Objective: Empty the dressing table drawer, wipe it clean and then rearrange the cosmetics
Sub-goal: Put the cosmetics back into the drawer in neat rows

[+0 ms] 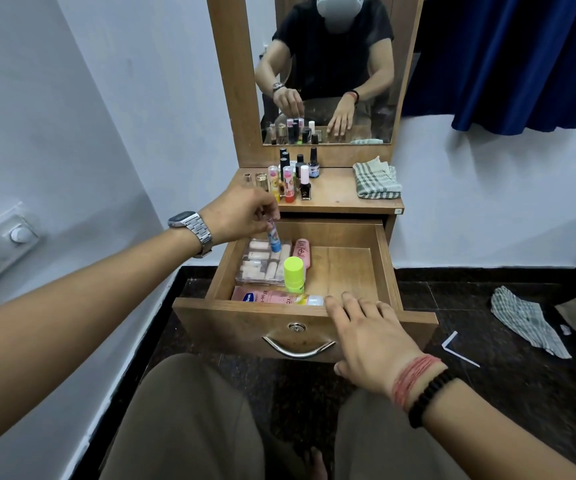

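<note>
Here, left to right. Left hand, centre frame: fingers pinch a blue tube, held upright over the clear box at the drawer's left. Drawer, pulled open, centre: clear box, pink tube beside it, green-capped bottle standing in front, pink lotion tube lying along the front wall. Surface above: cluster of bottles at left, folded checked cloth at right. Right hand, lower centre-right: fingers straight, resting on the drawer's front edge. Second cloth on the floor, far right.
</note>
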Motion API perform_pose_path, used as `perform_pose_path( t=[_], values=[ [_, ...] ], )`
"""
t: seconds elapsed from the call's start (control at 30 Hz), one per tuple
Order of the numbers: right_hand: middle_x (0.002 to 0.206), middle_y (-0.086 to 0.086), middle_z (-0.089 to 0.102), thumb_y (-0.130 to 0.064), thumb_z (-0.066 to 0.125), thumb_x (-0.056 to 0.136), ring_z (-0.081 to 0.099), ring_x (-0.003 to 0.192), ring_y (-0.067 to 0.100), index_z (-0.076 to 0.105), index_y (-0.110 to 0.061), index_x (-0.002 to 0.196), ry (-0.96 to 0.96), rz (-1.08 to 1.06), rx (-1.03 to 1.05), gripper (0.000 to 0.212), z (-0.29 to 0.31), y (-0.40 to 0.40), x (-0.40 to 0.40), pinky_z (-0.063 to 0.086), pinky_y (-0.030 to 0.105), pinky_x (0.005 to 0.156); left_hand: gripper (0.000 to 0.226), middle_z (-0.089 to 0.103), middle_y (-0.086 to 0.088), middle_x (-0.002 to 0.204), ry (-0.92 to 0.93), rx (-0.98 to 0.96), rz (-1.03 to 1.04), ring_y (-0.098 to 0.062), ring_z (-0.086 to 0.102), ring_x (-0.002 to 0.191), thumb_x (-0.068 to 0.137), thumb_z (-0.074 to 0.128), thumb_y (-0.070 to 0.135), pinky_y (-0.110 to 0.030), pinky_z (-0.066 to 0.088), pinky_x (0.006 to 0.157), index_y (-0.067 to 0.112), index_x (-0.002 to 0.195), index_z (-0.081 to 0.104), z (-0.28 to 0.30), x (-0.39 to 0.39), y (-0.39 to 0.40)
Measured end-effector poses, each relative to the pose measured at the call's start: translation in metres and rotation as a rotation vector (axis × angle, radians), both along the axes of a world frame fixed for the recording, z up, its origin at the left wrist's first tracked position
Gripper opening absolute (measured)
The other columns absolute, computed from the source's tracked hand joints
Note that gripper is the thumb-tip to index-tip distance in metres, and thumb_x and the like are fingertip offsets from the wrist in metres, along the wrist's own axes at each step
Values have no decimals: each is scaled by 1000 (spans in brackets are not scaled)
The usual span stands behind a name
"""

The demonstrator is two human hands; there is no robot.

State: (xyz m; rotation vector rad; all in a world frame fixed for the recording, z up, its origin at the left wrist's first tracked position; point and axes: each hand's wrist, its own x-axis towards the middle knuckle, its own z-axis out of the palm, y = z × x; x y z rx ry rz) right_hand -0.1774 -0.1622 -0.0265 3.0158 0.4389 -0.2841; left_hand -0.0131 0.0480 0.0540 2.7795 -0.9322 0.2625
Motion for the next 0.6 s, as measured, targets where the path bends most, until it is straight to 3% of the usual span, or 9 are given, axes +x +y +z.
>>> perform_pose_path(
  t=[0.2,0.33,0.6],
  values=[
    [158,11,11,-42,58,88,23,141,29,0,-16,152,-7,2,7,90,-1,0,0,16,46,116,9,67,2,95,107,99,63,-7,57,79,83,70,14,-27,52,73,19,88,65,-37,0,9],
    [157,12,11,-44,59,87,24,140,31,-1,-16,152,-11,1,-3,92,-2,0,0,16,47,116,12,64,0,100,122,177,82,-11,56,85,85,68,17,-27,48,74,16,96,66,-59,2,11],
    [157,11,11,-44,59,87,23,141,30,-1,-17,152,-16,1,1,92,-1,1,0,16,46,116,13,64,0,99,107,203,76,-9,51,79,84,69,20,-23,43,67,17,97,66,-63,4,12]
  ],
)
